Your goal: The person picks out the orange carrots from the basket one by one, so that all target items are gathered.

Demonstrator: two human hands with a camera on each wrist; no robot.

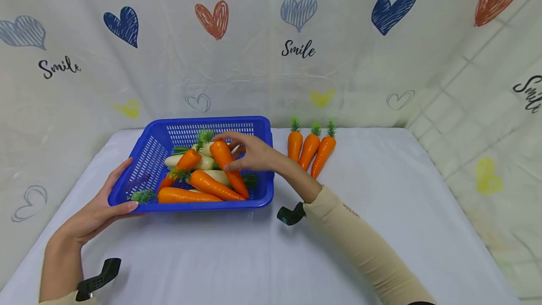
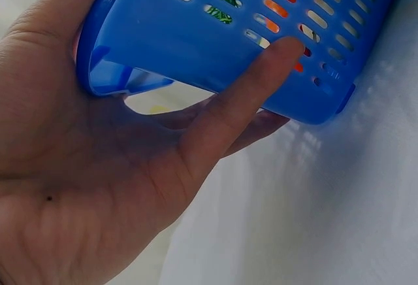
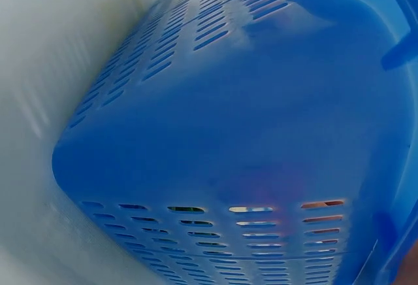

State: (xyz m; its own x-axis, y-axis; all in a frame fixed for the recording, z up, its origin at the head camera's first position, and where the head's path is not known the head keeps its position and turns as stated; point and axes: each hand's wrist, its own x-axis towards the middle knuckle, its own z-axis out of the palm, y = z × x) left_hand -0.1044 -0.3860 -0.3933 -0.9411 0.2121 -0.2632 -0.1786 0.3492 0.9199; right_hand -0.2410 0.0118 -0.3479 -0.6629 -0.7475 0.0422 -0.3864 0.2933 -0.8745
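A blue plastic basket (image 1: 203, 207) with slotted walls holds several orange carrots and white radishes with green tops. My left hand (image 1: 99, 208) grips its near left corner, thumb on the rim; in the left wrist view that hand (image 2: 124, 174) has fingers against the outside of the basket (image 2: 163, 36). Reaching in over the right side, my right hand (image 1: 254, 154) pinches a carrot (image 1: 222, 154) between thumb and fingers, its tip pointing toward the near right. The basket's outer wall (image 3: 228, 121) fills the right wrist view, where most of the hand is hidden.
Three carrots (image 1: 310, 149) lie side by side on the white tablecloth (image 1: 381, 178), right of the basket, green tops to the back. My right forearm passes in front of their lower ends. Behind the table hangs a curtain (image 1: 254, 60) printed with hearts.
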